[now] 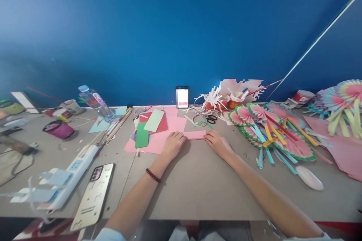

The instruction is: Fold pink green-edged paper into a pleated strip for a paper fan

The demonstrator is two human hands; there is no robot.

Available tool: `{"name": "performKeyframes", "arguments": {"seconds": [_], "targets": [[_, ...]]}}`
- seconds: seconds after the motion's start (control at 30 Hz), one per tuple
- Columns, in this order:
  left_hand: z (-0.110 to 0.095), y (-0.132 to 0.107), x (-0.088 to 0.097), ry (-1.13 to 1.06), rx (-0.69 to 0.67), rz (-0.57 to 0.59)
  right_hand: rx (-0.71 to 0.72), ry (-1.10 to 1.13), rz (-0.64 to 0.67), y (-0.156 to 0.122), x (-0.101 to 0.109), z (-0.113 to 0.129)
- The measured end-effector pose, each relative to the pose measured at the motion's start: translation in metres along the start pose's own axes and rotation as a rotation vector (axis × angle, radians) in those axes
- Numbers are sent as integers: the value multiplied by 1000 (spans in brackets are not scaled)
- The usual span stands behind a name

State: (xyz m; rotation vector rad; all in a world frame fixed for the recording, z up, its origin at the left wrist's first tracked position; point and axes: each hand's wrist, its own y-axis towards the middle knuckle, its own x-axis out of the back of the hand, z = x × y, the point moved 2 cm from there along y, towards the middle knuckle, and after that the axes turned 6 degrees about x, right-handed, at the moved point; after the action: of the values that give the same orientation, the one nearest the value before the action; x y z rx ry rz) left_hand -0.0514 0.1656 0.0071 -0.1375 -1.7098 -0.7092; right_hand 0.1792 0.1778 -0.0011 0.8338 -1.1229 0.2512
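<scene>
My left hand (172, 144) and my right hand (217, 142) rest on the grey table (198, 184), one at each end of a narrow folded strip of pink paper (195, 134). Both hands have their fingers curled down onto the strip's ends, pressing it flat. A dark bead bracelet (153, 175) circles my left wrist. Larger pink sheets (158, 141) lie under and behind the left hand, with green (141, 135), light green (154, 120) and red (162, 122) pieces on top.
Finished pink-and-green paper fans (271, 130) with coloured sticks lie right, more fans (343, 101) far right. Scissors (210, 119), paper cups (230, 101) and a standing phone (182, 97) are by the blue wall. A power strip (70, 175), phone (93, 196), bottle (96, 101) and skewers (117, 128) sit left.
</scene>
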Motion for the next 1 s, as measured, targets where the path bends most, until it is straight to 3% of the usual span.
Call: {"name": "performKeyframes", "arguments": {"seconds": [0.3, 0.5, 0.67, 1.0], "targets": [[-2, 0, -2, 78, -33, -21, 17, -186, 57, 1, 5, 11], [-6, -2, 0, 131, -63, -153, 16, -262, 71, 0, 4, 16], [-7, -3, -1, 194, -91, -71, 15, -306, 89, 2, 3, 20], [-16, -3, 4, 252, -57, -26, -25, -362, 160, 3, 5, 31]]}}
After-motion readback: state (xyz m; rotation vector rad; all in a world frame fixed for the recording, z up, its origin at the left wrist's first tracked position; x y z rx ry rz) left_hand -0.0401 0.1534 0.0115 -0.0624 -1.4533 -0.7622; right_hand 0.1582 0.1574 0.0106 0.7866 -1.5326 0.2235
